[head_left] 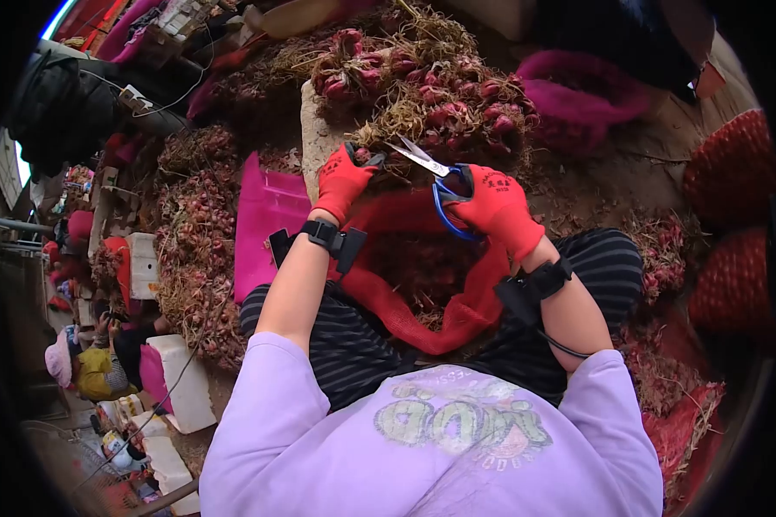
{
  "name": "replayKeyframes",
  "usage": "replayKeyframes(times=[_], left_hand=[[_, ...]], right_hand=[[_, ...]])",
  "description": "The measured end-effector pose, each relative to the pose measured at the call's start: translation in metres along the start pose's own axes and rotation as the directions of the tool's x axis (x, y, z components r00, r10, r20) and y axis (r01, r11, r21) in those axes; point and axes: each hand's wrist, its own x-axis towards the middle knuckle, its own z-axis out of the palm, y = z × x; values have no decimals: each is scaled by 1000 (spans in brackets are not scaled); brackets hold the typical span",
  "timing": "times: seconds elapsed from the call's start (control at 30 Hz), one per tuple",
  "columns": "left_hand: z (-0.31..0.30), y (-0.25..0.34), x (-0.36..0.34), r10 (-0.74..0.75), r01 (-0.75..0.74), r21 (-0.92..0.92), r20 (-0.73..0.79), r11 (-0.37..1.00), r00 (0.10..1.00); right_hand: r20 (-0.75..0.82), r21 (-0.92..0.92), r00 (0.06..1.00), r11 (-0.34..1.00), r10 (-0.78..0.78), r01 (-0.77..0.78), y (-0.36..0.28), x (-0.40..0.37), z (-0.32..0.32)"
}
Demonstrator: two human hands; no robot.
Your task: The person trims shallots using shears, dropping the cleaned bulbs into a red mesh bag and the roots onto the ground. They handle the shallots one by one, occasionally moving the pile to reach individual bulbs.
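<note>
My right hand (496,202), in a red glove with dark fingertips, is closed around the blue handles of a pair of scissors (424,158). The blades are parted and point up and left toward my other hand. My left hand (343,183), gloved the same way, pinches a small red shallot (361,156) with dry stems, partly hidden by the fingers. Just beyond both hands lies a heap of red shallots (444,108) with straw-like tops. Below them, between my legs, an open red mesh bag (435,338) holds dry trimmings and dark bulbs.
A pink plastic piece (263,228) stands left of my knee. Farther left spreads a long shallot pile (200,250), with white foam boxes (181,383) and a seated person (103,366) beyond. Full red mesh sacks (733,280) stand right; a magenta net (578,99) lies upper right.
</note>
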Motion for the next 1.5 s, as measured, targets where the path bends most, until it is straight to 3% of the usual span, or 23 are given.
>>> replayKeyframes(times=[0.03, 0.07, 0.13, 0.17, 0.27, 0.37, 0.43, 0.47, 0.53, 0.57, 0.6, 0.63, 0.7, 0.8, 0.87, 0.9, 0.93, 1.1, 1.17, 1.27, 1.3, 1.43, 1.5], left_hand=[[-2, -1, 2, -33, 40, -165, 45, 985, 998], [-5, -4, 4, -56, 85, -325, 96, 942, 994], [-10, -11, 9, -75, 191, -578, 219, 794, 973], [-15, -17, 9, -75, 255, -666, 286, 701, 955], [-37, -28, 6, -91, 379, -756, 395, 533, 914], [-72, -28, 0, -162, 560, -735, 544, 381, 824], [-85, -38, -1, 90, 136, -430, 465, 892, 881], [-90, -42, -2, 228, -146, -202, 479, 968, 848], [-101, -40, -4, 300, -281, -108, 428, 954, 853], [-102, -40, -6, 334, -339, -60, 404, 939, 852], [-98, -43, -6, 212, -73, -337, 399, 939, 892], [-93, -46, -4, 87, 196, -571, 429, 798, 899], [-98, -35, -5, -160, 599, -735, 581, 318, 798], [-101, -30, -8, -175, 633, -704, 613, 322, 771], [-91, -53, -10, 103, 266, -655, 468, 707, 878], [-91, -56, -10, 263, 32, -577, 420, 816, 868], [-90, -59, -8, 211, 121, -571, 481, 812, 851], [-99, -44, -6, -75, 516, -586, 613, 625, 787], [-109, -26, -13, -69, 494, -712, 536, 499, 842], [-124, 1, -30, -52, 395, -829, 409, 396, 911], [-128, 11, -39, -45, 359, -855, 369, 375, 928], [-162, 68, -84, -58, 507, -754, 534, 417, 843], [-127, 50, -111, 13, 531, -820, 546, 212, 838]], right_hand=[[-60, 85, 991, 989, -119, 124, 8, 8, 12], [106, 390, 991, 920, -77, 30, 13, 18, 22], [421, 799, 895, 527, -147, -289, 6, 35, 31], [504, 827, 854, 356, -127, -435, -5, 35, 34], [555, 823, 825, 212, -108, -527, -16, 44, 53], [465, 822, 885, 379, -18, -425, 18, 71, 95], [450, 790, 892, 449, 38, -417, 19, 71, 99], [491, 827, 870, 336, -39, -451, 20, 68, 102], [526, 851, 827, 108, -198, -515, 14, 57, 94], [552, 834, 809, 130, -204, -536, 10, 47, 88], [581, 814, 787, 153, -210, -560, -2, 34, 78], [609, 793, 763, 176, -217, -583, -9, 25, 73], [609, 791, 757, 247, -236, -559, -14, 17, 75], [628, 777, 734, 243, -257, -580, -16, 20, 77], [654, 756, 713, 190, -252, -626, -11, 30, 88], [639, 767, 726, 278, -252, -579, -10, 36, 91], [623, 770, 739, 363, -254, -525, -10, 43, 93], [598, 741, 800, 414, -48, -529, -21, 47, 98], [609, 675, 793, 538, -20, -505, -12, 50, 106], [624, 774, 733, 341, -269, -534, 2, 39, 103], [623, 773, 745, 333, -240, -540, 0, 32, 96], [558, 814, 809, 314, -185, -489, -27, -6, 41], [461, 872, 865, 285, -200, -399, -36, -23, 26]])
